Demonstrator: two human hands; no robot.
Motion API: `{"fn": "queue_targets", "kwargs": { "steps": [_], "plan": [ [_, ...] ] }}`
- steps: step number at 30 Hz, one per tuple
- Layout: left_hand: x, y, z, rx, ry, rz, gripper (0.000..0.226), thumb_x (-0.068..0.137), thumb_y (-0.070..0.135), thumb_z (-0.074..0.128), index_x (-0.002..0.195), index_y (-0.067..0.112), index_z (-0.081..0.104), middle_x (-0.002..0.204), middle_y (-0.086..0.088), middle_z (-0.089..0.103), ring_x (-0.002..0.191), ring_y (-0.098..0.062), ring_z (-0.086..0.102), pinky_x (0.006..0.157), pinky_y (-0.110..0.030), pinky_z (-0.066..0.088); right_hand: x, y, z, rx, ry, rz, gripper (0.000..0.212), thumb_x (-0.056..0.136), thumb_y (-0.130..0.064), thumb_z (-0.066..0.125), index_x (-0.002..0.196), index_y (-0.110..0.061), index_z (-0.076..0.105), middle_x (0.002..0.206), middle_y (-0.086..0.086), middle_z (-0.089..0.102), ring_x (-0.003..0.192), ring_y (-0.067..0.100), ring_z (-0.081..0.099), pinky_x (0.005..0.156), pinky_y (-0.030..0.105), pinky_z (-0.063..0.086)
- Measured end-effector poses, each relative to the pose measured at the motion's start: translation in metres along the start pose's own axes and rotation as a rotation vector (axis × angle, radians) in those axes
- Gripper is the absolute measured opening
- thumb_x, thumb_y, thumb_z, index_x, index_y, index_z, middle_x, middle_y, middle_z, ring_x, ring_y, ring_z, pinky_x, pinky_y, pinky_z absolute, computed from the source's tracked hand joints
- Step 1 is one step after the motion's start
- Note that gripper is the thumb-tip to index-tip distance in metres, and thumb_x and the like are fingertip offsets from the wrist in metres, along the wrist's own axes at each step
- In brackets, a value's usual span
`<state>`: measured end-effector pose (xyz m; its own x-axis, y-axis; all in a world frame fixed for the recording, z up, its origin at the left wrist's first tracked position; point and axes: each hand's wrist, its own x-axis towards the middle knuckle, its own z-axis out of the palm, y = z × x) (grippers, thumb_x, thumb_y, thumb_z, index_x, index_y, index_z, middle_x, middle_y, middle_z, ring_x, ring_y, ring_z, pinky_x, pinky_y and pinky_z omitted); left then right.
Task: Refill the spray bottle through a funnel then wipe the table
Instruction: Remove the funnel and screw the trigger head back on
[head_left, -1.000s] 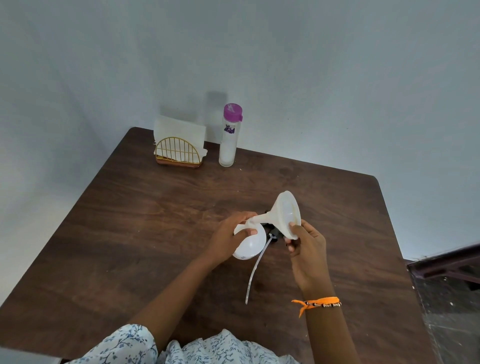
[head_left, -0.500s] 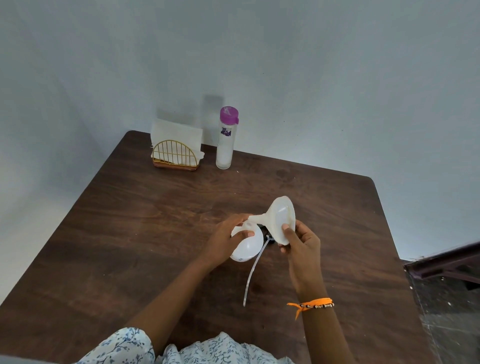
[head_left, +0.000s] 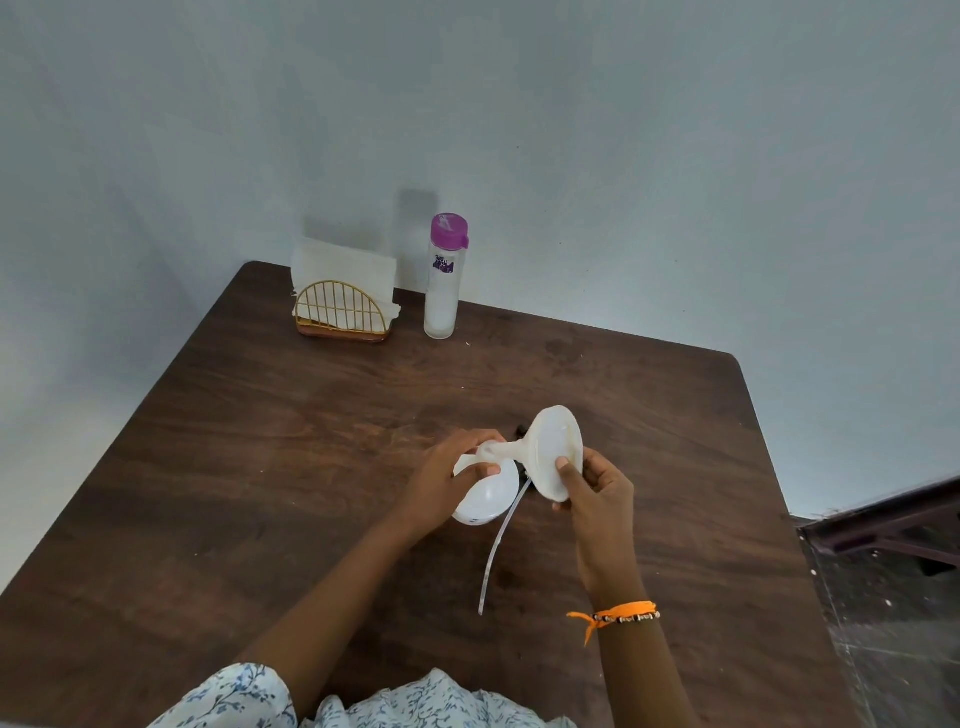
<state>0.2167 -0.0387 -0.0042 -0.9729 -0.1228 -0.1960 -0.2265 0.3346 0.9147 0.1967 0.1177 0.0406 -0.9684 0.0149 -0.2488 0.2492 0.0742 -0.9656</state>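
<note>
**White plastic on dark wood: the funnel goes to the bottle's neck**

White plastic fills both hands. The left hand curls round the neck of the spray bottle, thumb across the front, holding it tilted over the table so that its mouth faces the funnel's spout; the grip looks meant to steady the opening. The right hand pinches the wide rim of the funnel, thumb on the inner face and fingers behind, which leaves the narrow end free to be aimed. The funnel lies nearly on its side, spout pointing left at the bottle's mouth; whether the tip is already inside cannot be told, since the left fingers cover the joint.

Just beside the bottle lies the spray head, mostly hidden, with its dip tube trailing toward the person: evidently set down close by for refitting later.

At the far edge stand a bottle with a purple cap, probably the refill supply, and to its left a gold wire holder of napkins, likely kept for the wiping. Both are well apart from the hands, clear of any spill.

The task seems early: nothing poured yet.
</note>
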Motion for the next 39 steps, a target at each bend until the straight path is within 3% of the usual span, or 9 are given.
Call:
{"fn": "queue_targets", "kwargs": {
  "steps": [6, 9, 12, 16, 18, 21, 24, 28, 39],
  "plan": [
    [0.001, -0.001, 0.001, -0.052, -0.004, -0.036, 0.034, 0.075, 0.044, 0.060, 0.109, 0.042, 0.051, 0.123, 0.009, 0.055, 0.110, -0.015, 0.053, 0.096, -0.038, 0.048, 0.000, 0.000, -0.004, 0.193, -0.101, 0.094, 0.025, 0.092, -0.007, 0.052, 0.115, -0.004, 0.059, 0.105, 0.010, 0.066, 0.077, 0.012, 0.061, 0.048, 0.014, 0.046],
    [0.003, -0.002, -0.001, -0.080, -0.004, -0.082, 0.030, 0.083, 0.031, 0.066, 0.108, 0.039, 0.051, 0.119, 0.016, 0.051, 0.112, -0.009, 0.049, 0.088, -0.024, 0.042, 0.003, -0.003, -0.002, 0.380, -0.098, 0.176, 0.023, 0.093, -0.006, 0.048, 0.113, -0.006, 0.058, 0.101, 0.010, 0.065, 0.061, 0.007, 0.061, 0.046, 0.013, 0.045],
    [0.004, -0.002, -0.005, -0.057, -0.031, -0.061, 0.035, 0.080, 0.028, 0.070, 0.101, 0.048, 0.051, 0.115, 0.022, 0.048, 0.106, -0.001, 0.048, 0.079, -0.013, 0.037, 0.011, -0.005, 0.002, 0.478, -0.088, 0.229, 0.022, 0.094, -0.005, 0.045, 0.113, -0.006, 0.058, 0.096, 0.010, 0.063, 0.053, 0.005, 0.060, 0.044, 0.013, 0.045],
    [0.009, -0.001, -0.010, -0.143, 0.006, -0.101, 0.035, 0.081, 0.033, 0.068, 0.110, 0.042, 0.052, 0.117, 0.022, 0.051, 0.105, 0.005, 0.049, 0.090, -0.020, 0.037, 0.031, -0.008, 0.008, 0.490, -0.067, 0.237, 0.023, 0.093, -0.004, 0.047, 0.113, -0.005, 0.059, 0.093, 0.008, 0.063, 0.059, 0.007, 0.057, 0.047, 0.014, 0.047],
    [0.013, 0.000, -0.012, -0.220, 0.040, -0.128, 0.025, 0.085, 0.038, 0.061, 0.109, 0.041, 0.053, 0.115, 0.020, 0.054, 0.106, 0.002, 0.052, 0.087, -0.021, 0.041, 0.046, -0.010, 0.014, 0.432, -0.049, 0.201, 0.021, 0.092, -0.006, 0.050, 0.112, -0.007, 0.060, 0.100, 0.008, 0.064, 0.078, 0.013, 0.060, 0.055, 0.017, 0.052],
    [0.023, 0.001, -0.013, -0.307, 0.080, -0.180, 0.016, 0.090, 0.037, 0.055, 0.106, 0.040, 0.055, 0.108, 0.023, 0.056, 0.101, 0.005, 0.053, 0.077, -0.015, 0.043, 0.075, -0.008, 0.030, 0.182, -0.011, 0.090, 0.017, 0.091, -0.007, 0.054, 0.104, -0.013, 0.062, 0.104, 0.006, 0.064, 0.097, 0.023, 0.060, 0.074, 0.032, 0.056],
    [0.042, 0.001, -0.014, -0.314, 0.117, -0.223, 0.019, 0.092, 0.028, 0.053, 0.111, 0.032, 0.056, 0.108, 0.018, 0.057, 0.098, 0.005, 0.053, 0.076, -0.012, 0.041, 0.109, -0.002, 0.051, -0.069, 0.013, -0.009, 0.021, 0.087, -0.003, 0.056, 0.099, -0.019, 0.063, 0.102, 0.003, 0.065, 0.097, 0.021, 0.061, 0.077, 0.039, 0.057],
    [0.074, -0.002, -0.020, -0.260, 0.218, -0.272, 0.021, 0.092, 0.020, 0.054, 0.110, 0.028, 0.058, 0.104, 0.017, 0.058, 0.100, -0.001, 0.055, 0.076, -0.012, 0.041, 0.160, 0.002, 0.078, -0.327, 0.064, -0.128, 0.026, 0.081, 0.000, 0.053, 0.099, -0.015, 0.063, 0.095, -0.003, 0.064, 0.092, 0.015, 0.059, 0.078, 0.027, 0.049],
    [0.128, -0.021, -0.032, -0.205, 0.297, -0.332, 0.022, 0.090, 0.012, 0.055, 0.109, 0.023, 0.060, 0.101, 0.013, 0.059, 0.090, 0.003, 0.054, 0.067, -0.007, 0.042, 0.252, 0.021, 0.117, -0.494, 0.067, -0.158, 0.027, 0.078, -0.004, 0.051, 0.096, -0.017, 0.066, 0.095, -0.003, 0.066, 0.088, 0.011, 0.056, 0.082, 0.026, 0.044]
  ]
}}
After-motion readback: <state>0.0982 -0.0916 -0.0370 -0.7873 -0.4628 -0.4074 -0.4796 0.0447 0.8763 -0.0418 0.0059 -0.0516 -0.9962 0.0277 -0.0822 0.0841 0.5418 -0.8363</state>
